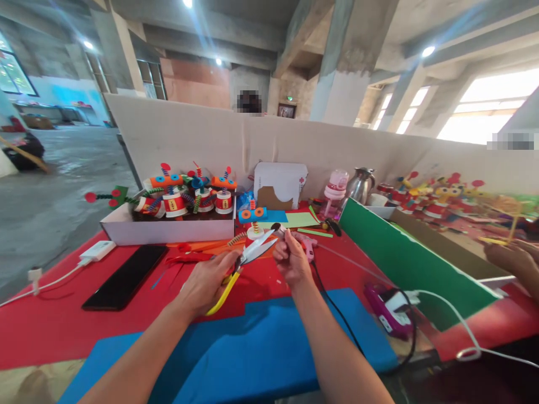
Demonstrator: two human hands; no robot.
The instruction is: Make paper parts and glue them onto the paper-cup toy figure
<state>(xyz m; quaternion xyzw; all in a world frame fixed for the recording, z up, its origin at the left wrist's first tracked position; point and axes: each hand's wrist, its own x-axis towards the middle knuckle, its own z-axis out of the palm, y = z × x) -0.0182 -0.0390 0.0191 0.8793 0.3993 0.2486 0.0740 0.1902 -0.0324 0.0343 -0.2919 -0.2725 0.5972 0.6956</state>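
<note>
My left hand (pixel 209 282) is closed around the yellow handles of a pair of scissors (pixel 256 251), whose silver blades are spread and point to the right. Pinched in the fingers of my right hand (pixel 291 259) is a small dark and pale piece (pixel 277 228), right by the tip of the upper blade; its exact kind is too small to tell. Just behind the blades stands a paper-cup figure (pixel 252 215) with an orange tube head and blue ring eyes, its cup partly hidden. A pink glue gun (pixel 309 244) lies beyond my right hand, partly covered by it.
A white box (pixel 168 231) of similar cup figures stands at the left, behind a black phone (pixel 126 278). To the right are a green-sided box (pixel 404 258), a purple power strip (pixel 387 314) and cables. Another person's hand (pixel 511 261) shows at the far right.
</note>
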